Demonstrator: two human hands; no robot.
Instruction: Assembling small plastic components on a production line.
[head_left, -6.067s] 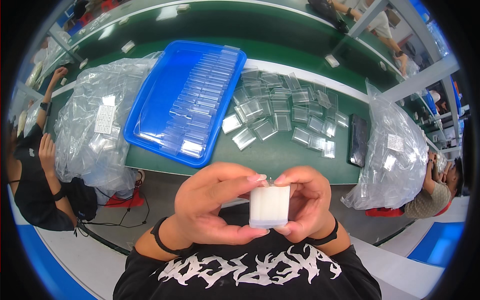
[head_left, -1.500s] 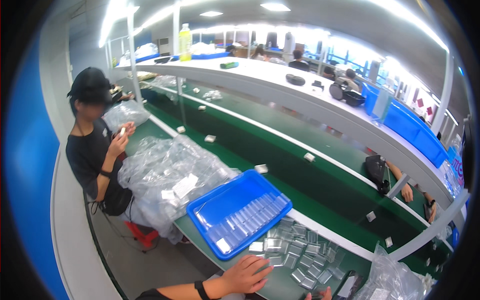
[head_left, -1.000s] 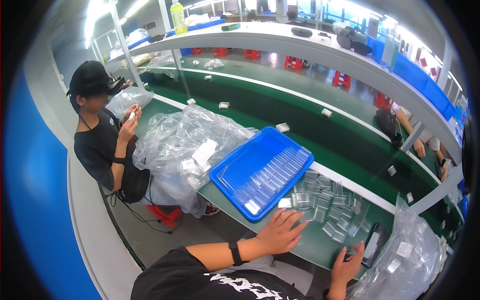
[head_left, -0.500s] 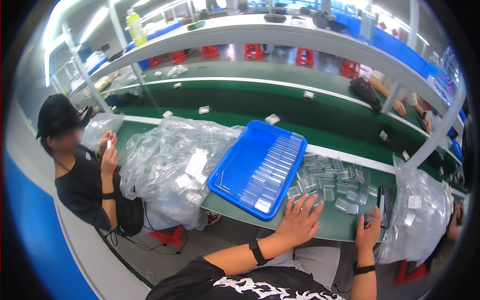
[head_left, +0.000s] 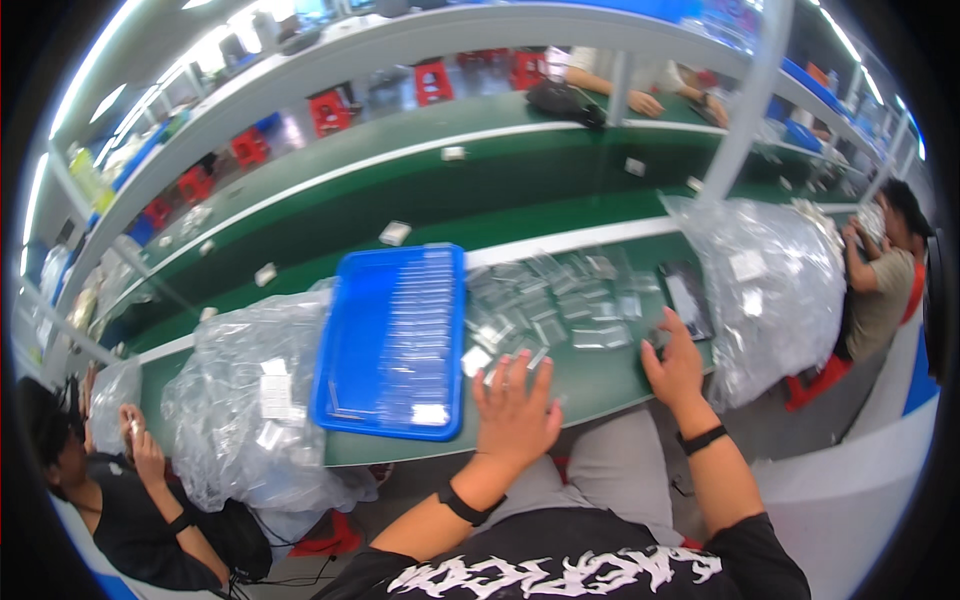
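My left hand (head_left: 517, 415) has its fingers spread, the tips at the near edge of a loose pile of small clear plastic cases (head_left: 550, 325) on the green table. A whitish piece lies by its fingertips. At the pile's right, my right hand (head_left: 677, 365) is raised with thumb and forefinger apart, just below a dark phone-like slab (head_left: 687, 300). A small dark patch shows between that thumb and finger; I cannot make out what it is. Left of the pile stands a blue tray (head_left: 345, 340) with a column of clear cases (head_left: 420, 320) along its right side.
Large clear plastic bags stand left (head_left: 240, 390) and right (head_left: 775, 290) of my place. A green conveyor belt (head_left: 520, 185) carrying small white pieces runs beyond the table, under a shelf (head_left: 400, 45). Co-workers sit at left (head_left: 110, 510) and right (head_left: 880, 280).
My view has turned to the right, so the tray and pile appear further left. A co-worker at the right has come into sight. Both hands stay beside the pile, fingers still apart.
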